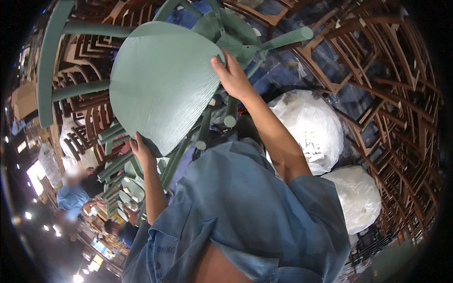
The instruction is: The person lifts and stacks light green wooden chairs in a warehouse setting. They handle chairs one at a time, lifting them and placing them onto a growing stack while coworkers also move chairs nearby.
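Note:
A sage-green wooden chair (160, 85) is held up before me, its rounded seat facing me and its backrest toward the left. My left hand (141, 148) closes on the near left edge of the seat, fingers partly hidden behind it. At the right edge, my right hand (230, 76) grips the rim, thumb on the top face. Just beyond that hand, a second green chair (238, 35) shows its underside and legs. More green chair legs (177, 165) show below the held seat; which chairs they belong to is hard to tell.
Stacked brown wooden chair frames (377, 94) crowd the right side, with others at the upper left. Two white plastic-wrapped bundles (309, 129) (354, 195) stand by my right arm. At the lower left, a person in blue (71, 195) and another in dark clothing (126, 233) are nearby.

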`<state>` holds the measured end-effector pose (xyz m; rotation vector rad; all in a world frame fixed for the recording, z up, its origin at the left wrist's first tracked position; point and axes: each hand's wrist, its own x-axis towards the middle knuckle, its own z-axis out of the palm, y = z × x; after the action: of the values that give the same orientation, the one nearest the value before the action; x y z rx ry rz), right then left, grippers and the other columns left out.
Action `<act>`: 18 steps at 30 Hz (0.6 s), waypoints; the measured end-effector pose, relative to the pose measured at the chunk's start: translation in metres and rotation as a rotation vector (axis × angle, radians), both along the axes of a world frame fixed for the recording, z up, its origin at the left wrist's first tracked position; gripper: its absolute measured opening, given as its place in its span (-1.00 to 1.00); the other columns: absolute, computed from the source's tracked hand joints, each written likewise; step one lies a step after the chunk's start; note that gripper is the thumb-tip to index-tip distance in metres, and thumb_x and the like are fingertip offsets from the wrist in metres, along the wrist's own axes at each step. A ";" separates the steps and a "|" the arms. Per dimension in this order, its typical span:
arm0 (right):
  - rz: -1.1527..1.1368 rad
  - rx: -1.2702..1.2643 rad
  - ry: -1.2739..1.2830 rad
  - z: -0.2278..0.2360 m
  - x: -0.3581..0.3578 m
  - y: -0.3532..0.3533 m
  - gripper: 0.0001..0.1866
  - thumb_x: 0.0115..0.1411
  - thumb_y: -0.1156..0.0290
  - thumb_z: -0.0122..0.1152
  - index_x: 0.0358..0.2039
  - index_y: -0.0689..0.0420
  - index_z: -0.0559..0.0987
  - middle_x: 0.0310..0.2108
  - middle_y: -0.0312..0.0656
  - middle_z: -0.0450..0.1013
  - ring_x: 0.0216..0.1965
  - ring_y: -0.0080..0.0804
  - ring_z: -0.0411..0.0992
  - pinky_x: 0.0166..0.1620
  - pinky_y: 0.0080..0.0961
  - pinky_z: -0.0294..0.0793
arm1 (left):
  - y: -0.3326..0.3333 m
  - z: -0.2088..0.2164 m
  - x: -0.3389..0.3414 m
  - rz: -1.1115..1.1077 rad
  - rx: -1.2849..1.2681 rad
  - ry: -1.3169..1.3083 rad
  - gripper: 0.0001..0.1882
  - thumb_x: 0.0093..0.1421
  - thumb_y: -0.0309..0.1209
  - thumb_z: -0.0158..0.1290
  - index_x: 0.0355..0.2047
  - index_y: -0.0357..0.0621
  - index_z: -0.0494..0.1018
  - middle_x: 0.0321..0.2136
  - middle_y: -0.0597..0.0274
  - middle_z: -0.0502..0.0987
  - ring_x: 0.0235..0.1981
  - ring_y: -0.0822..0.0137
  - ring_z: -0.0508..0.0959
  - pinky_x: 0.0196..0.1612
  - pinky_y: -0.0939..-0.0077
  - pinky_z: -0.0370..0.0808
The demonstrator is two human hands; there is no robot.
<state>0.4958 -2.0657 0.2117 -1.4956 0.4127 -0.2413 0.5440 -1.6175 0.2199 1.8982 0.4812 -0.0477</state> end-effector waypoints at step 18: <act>-0.085 0.008 -0.008 0.007 0.007 0.014 -0.22 0.46 -0.18 -0.05 0.36 0.28 0.30 0.30 0.19 0.29 0.35 0.10 0.22 0.37 -0.12 0.17 | -0.018 0.007 0.002 0.031 0.062 -0.091 -0.22 0.41 -0.11 0.15 0.37 -0.49 0.16 0.05 0.03 0.51 0.03 0.33 0.48 0.15 0.50 0.37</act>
<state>0.5029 -2.0515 0.2183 -1.4706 0.4710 -0.3118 0.5457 -1.6359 0.2271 1.9436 0.4545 0.0740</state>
